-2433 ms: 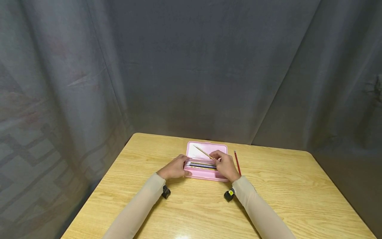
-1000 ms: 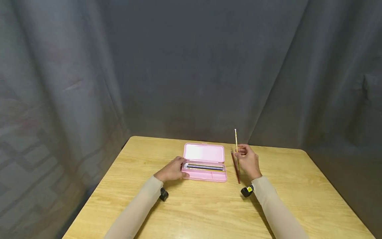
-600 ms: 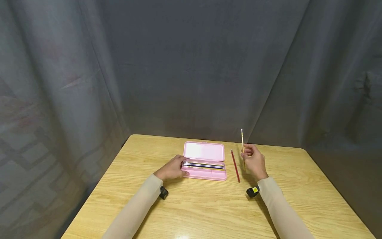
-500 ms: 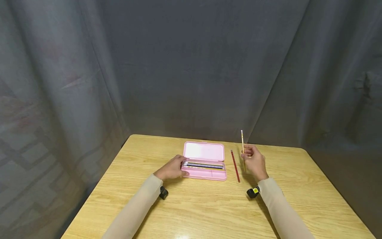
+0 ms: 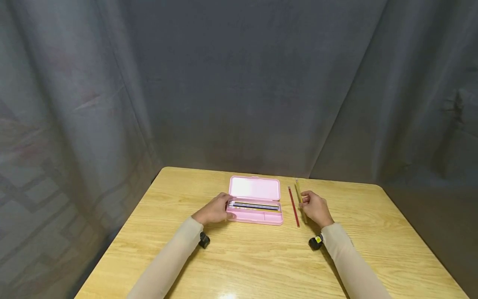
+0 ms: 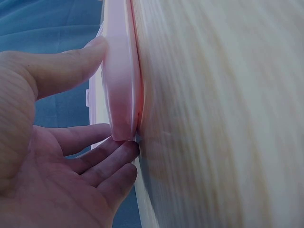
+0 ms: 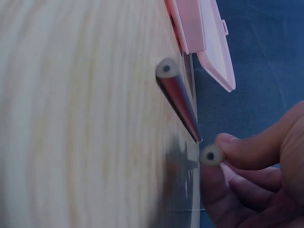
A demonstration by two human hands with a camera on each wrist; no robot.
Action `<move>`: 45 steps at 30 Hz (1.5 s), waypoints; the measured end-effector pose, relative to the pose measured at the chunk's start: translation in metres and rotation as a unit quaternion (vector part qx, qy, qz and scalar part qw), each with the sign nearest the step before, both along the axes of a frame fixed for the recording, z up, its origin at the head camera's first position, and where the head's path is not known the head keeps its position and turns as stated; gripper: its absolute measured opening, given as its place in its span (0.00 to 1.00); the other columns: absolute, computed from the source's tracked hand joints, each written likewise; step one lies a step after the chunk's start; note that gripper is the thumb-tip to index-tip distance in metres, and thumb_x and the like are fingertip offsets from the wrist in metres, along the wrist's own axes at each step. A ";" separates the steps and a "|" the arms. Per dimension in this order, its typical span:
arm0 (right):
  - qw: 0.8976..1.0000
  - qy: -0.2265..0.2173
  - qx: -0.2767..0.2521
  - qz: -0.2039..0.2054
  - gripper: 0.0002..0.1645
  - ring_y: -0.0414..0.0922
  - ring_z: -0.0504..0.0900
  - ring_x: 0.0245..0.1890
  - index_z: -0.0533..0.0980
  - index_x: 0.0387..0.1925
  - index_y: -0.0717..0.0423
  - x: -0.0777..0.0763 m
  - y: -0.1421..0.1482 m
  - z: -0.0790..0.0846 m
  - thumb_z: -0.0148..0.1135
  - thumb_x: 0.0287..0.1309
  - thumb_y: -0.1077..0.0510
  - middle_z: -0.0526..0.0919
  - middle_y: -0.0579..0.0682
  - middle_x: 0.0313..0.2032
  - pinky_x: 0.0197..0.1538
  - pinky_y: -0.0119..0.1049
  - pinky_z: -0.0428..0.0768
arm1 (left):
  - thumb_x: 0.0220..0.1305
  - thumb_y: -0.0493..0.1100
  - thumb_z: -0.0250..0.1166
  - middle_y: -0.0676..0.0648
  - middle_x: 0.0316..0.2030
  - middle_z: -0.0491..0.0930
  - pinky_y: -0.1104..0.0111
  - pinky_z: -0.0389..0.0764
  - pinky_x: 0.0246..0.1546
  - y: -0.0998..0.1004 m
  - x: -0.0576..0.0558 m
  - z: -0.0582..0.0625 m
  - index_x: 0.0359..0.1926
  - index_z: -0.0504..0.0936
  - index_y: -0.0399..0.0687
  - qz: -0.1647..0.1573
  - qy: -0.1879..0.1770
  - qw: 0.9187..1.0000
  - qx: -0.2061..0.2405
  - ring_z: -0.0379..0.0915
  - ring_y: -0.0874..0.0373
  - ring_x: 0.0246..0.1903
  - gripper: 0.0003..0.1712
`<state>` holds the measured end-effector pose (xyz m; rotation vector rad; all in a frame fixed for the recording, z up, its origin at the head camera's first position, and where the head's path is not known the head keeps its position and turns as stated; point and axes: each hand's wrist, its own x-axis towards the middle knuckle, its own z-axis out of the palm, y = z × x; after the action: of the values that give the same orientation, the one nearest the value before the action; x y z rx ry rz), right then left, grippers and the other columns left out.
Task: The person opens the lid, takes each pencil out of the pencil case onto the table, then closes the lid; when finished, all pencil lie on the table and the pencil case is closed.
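My left hand (image 5: 213,211) holds the left end of an open pink pencil case (image 5: 248,216), its thumb on the front wall and its fingers round the short end in the left wrist view. Several pencils (image 5: 254,206) lie side by side in the case's long back compartment. To the right, my right hand (image 5: 316,208) pinches a yellow pencil (image 5: 298,191) low over the table; its flat unsharpened end shows beside the thumb in the right wrist view. Left of that pencil a red pencil (image 5: 293,207) lies on the wood, roughly parallel to it.
The case's lid (image 5: 254,188) is folded back toward the table's far edge. A small divider splits its front compartment. Grey curtains (image 5: 239,91) hang behind and on both sides of the wooden table (image 5: 254,261). Small black cameras sit at both wrists.
My right hand has taken the yellow pencil out over the case to the right, past the red pencil, and lowered it from upright to nearly flat. My left hand stays on the case.
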<state>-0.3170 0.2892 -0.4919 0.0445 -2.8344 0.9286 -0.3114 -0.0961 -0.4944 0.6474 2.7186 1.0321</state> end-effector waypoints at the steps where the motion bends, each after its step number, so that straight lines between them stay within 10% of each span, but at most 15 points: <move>1: 1.000 -0.005 0.005 0.002 0.25 0.48 0.84 0.35 0.77 0.57 0.66 0.000 0.000 0.000 0.68 0.59 0.62 0.86 0.58 0.40 0.42 0.48 0.84 | 0.61 0.50 0.74 0.38 0.69 0.67 0.51 0.73 0.68 0.000 0.000 0.000 0.74 0.66 0.37 0.000 0.001 1.000 -0.001 0.70 0.44 0.66 0.45; 24: 0.999 -0.039 0.029 0.007 0.20 0.48 0.79 0.37 0.81 0.51 0.65 -0.001 -0.008 0.000 0.68 0.57 0.61 0.84 0.53 0.37 0.49 0.50 0.79 | 0.61 0.51 0.74 0.38 0.70 0.67 0.51 0.73 0.68 0.001 0.002 0.003 0.74 0.66 0.38 0.002 0.001 1.000 -0.011 0.69 0.43 0.67 0.46; 33: 0.999 -0.046 0.019 0.002 0.18 0.44 0.76 0.30 0.80 0.50 0.64 0.000 -0.009 -0.001 0.67 0.59 0.61 0.82 0.51 0.33 0.31 0.33 0.73 | 0.61 0.51 0.74 0.38 0.69 0.68 0.51 0.73 0.68 0.002 0.002 0.002 0.73 0.67 0.38 0.004 0.004 1.000 -0.014 0.70 0.45 0.65 0.45; 45: 0.999 0.017 -0.026 -0.022 0.14 0.47 0.84 0.36 0.80 0.49 0.63 0.000 -0.008 0.003 0.60 0.64 0.60 0.87 0.57 0.38 0.35 0.33 0.77 | 0.61 0.51 0.74 0.38 0.68 0.68 0.51 0.74 0.67 0.002 0.003 0.002 0.73 0.66 0.37 0.005 0.007 1.000 -0.016 0.71 0.44 0.65 0.45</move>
<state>-0.3174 0.2816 -0.4890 -0.0091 -2.7668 0.9833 -0.3084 -0.0940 -0.4925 0.6389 2.7481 0.9873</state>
